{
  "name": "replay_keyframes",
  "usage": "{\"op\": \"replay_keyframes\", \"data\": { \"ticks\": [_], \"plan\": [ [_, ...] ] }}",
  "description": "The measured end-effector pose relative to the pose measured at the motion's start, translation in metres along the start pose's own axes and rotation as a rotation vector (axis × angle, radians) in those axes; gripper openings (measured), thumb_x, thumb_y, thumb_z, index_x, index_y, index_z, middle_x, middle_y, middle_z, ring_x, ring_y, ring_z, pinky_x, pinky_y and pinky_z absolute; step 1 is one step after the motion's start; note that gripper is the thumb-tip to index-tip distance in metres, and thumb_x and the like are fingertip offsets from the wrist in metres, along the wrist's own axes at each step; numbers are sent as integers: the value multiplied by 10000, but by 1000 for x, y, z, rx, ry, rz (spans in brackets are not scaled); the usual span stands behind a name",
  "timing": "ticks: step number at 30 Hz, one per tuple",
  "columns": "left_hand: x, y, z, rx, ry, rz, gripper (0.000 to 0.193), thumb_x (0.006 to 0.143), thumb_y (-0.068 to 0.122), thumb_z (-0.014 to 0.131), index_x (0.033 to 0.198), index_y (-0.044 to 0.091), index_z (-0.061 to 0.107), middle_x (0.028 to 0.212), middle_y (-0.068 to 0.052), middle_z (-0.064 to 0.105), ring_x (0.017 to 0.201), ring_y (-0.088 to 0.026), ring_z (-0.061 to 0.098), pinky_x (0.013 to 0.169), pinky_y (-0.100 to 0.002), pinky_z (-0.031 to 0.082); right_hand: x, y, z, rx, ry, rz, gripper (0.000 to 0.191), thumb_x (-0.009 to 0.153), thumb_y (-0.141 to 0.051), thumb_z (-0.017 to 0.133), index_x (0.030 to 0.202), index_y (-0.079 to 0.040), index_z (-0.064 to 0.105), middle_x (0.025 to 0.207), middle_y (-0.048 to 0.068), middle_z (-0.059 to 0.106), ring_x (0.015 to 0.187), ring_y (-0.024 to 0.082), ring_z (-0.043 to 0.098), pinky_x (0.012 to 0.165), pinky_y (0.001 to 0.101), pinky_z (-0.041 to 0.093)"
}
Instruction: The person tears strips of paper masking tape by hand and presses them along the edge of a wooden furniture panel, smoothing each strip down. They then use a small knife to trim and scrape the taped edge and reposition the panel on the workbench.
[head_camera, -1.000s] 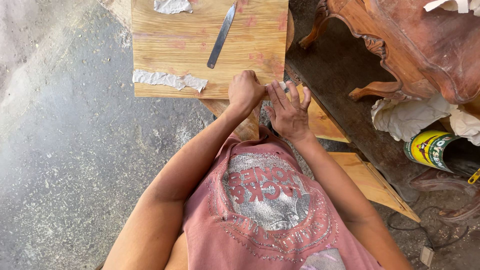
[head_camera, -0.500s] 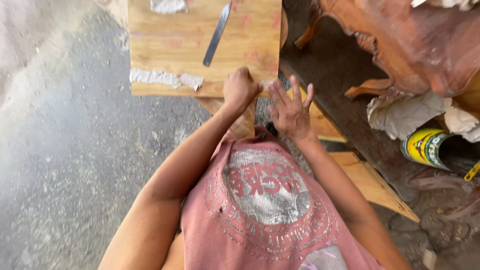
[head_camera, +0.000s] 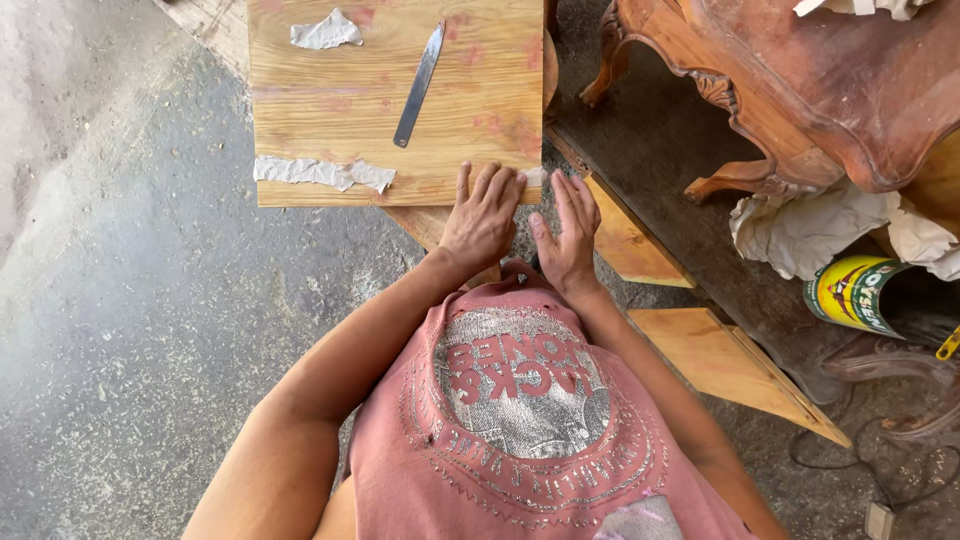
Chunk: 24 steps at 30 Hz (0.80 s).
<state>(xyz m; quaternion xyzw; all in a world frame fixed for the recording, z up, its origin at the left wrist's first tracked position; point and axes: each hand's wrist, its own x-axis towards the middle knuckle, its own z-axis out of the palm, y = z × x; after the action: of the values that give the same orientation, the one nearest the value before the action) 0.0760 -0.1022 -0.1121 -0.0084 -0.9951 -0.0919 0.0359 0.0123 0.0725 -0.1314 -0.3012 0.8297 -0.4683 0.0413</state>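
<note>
Now I am pressing my left hand (head_camera: 483, 215) flat, fingers spread, on the board's (head_camera: 340, 100) near edge, right hand (head_camera: 568, 235) open beside it, while the blade (head_camera: 419, 84) and paper scraps (head_camera: 322, 173) are lying unused.

- Bright, even daylight over most of the frame; no hard-edged sun shadows.
- Concrete floor (head_camera: 120, 300) at left reads pale grey, slightly washed out toward the upper left corner.
- Wooden board (head_camera: 330, 110) at top centre is well lit, grain crisp; mild sheen on the metal blade (head_camera: 418, 85), no blown glare.
- Dim band right of centre, under the carved furniture (head_camera: 800, 90): ground there falls into deep shade, detail muddy.
- Soft shadow just below the left hand (head_camera: 485, 215) and right hand (head_camera: 568, 235).
- Focus sharp across the centre; shirt print readable-sharp.
- Wide-angle stretch at the edges, the forearms ballooning toward the bottom.
- No motion blur visible.
</note>
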Motion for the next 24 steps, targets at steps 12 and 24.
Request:
{"op": "replay_keyframes", "data": {
  "ticks": [12, 24],
  "plan": [
    [-4, -13, -17, -153, -91, -90, 651, 941, 496, 599, 1522, 222, 497, 1687, -139, 159, 1563, -371, 48, 1167, -748, 20, 11, 10, 6, -40, -47, -45, 663, 1061, -493, 531, 1507, -3, 508, 1618, 212, 400, 1526, 385, 323, 1261, 545, 182],
    [-11, -18, -21, -197, -64, -209, 531, 930, 287, 574, 1460, 268, 596, 1708, -174, 151, 1590, -387, 26, 1202, -722, -11, 17, -18, 8, -544, -209, -243, 618, 1069, -448, 573, 1497, -3, 559, 1556, 113, 460, 1535, 384, 241, 1193, 719, 17]
  ]
}}
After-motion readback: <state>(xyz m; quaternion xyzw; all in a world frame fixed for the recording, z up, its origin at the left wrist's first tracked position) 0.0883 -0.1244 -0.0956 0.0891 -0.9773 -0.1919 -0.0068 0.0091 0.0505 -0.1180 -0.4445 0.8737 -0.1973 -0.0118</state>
